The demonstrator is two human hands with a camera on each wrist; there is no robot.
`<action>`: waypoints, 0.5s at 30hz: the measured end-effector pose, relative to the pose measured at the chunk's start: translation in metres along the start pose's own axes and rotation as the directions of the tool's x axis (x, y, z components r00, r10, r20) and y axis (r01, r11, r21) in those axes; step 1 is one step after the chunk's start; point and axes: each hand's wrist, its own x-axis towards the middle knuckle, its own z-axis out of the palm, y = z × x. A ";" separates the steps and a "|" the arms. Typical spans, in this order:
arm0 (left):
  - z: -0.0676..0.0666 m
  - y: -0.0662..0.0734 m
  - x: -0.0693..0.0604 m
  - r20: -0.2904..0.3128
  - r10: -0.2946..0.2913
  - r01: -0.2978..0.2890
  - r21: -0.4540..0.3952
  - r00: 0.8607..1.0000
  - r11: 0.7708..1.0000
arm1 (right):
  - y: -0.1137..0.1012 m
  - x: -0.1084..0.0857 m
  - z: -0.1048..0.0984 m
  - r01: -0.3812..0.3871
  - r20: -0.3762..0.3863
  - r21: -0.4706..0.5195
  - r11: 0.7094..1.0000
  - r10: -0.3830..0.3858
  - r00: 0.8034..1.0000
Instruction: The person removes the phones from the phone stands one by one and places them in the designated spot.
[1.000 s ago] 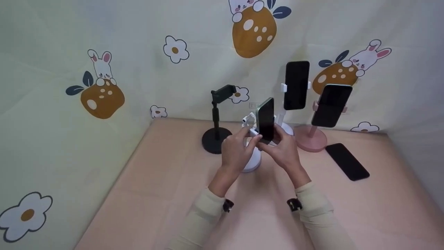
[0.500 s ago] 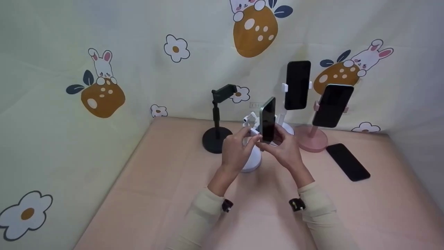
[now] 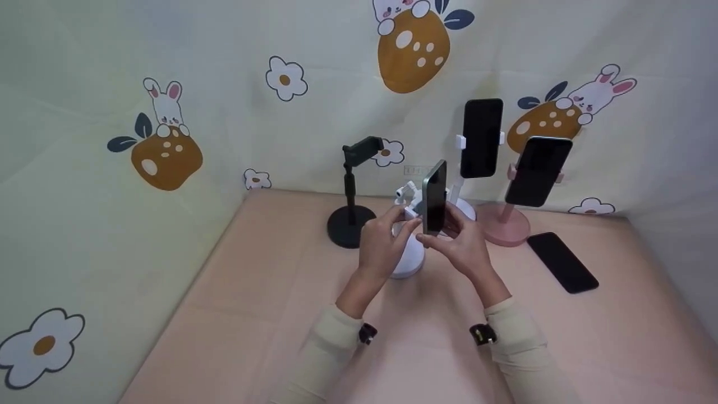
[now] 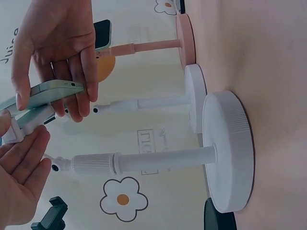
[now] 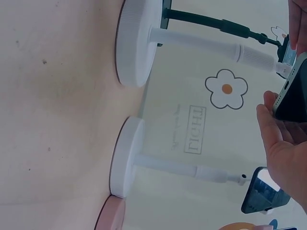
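Observation:
In the head view my left hand (image 3: 381,241) pinches the white clamp (image 3: 412,212) of a phone stand between thumb and fingers. That stand's round white base (image 3: 408,262) rests on the table below. My right hand (image 3: 464,244) holds a pale green phone (image 3: 435,197) upright, its dark screen turned to the right. In the left wrist view the phone's lower edge (image 4: 60,85) lies close beside the clamp (image 4: 31,123); whether they touch I cannot tell. The right wrist view shows the right fingers around the phone (image 5: 293,93).
A black stand (image 3: 350,221) without a phone is at the left. Behind, a second white stand holds a dark phone (image 3: 482,137). A pink stand (image 3: 505,227) holds another phone (image 3: 539,171). One more phone (image 3: 562,262) lies flat on the table (image 3: 252,314) at the right.
The phone has shifted slightly right and turned more edge-on, with its left side edge showing more. My right hand has moved a little right; my left hand stays at the clamp.

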 end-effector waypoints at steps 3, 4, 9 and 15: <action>0.000 0.000 0.000 -0.001 -0.001 0.001 -0.007 1.000 1.000 | 0.000 -0.001 0.000 0.004 -0.002 0.001 1.000 -0.004 1.000; 0.000 0.000 0.000 -0.001 -0.003 0.003 -0.016 1.000 1.000 | 0.000 -0.001 0.000 0.007 -0.004 0.004 1.000 -0.007 1.000; 0.000 0.001 0.001 0.004 -0.013 0.013 -0.032 1.000 0.999 | -0.001 -0.002 0.001 0.019 -0.008 0.003 1.000 -0.019 1.000; 0.000 0.001 0.003 0.006 -0.019 0.019 -0.039 1.000 0.999 | -0.001 -0.002 0.000 0.016 -0.002 -0.012 1.000 -0.016 1.000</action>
